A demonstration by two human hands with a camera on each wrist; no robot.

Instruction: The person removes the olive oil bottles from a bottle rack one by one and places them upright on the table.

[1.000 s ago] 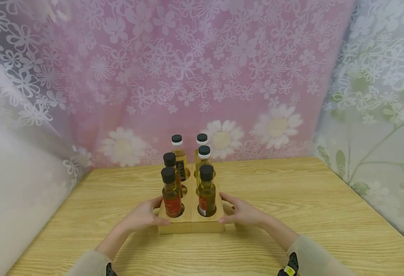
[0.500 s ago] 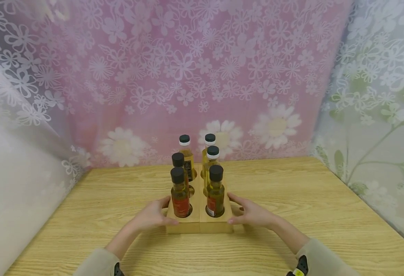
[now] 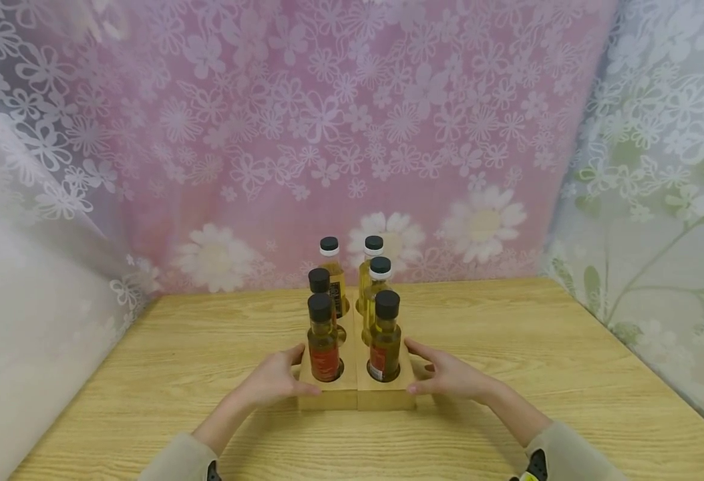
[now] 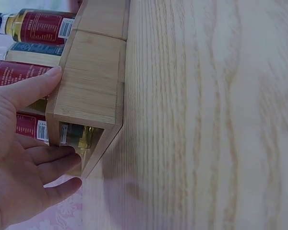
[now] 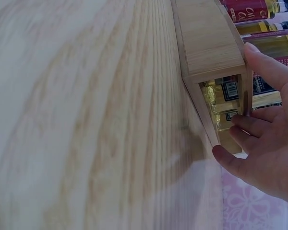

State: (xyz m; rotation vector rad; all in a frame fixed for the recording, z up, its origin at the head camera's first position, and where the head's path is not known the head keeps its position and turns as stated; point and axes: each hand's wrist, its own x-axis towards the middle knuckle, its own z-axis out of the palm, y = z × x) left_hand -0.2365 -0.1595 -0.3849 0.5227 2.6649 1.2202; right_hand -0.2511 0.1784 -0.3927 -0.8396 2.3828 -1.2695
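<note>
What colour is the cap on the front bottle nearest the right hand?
The cap is black; it shows best in the head view.

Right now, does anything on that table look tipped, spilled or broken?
No, nothing stands out. The six bottles stand capped in the wooden holder, none plainly askew, and I see no spill or breakage on the visible tabletop. The line down the holder's middle looks like a straight seam, not a crack.
</note>
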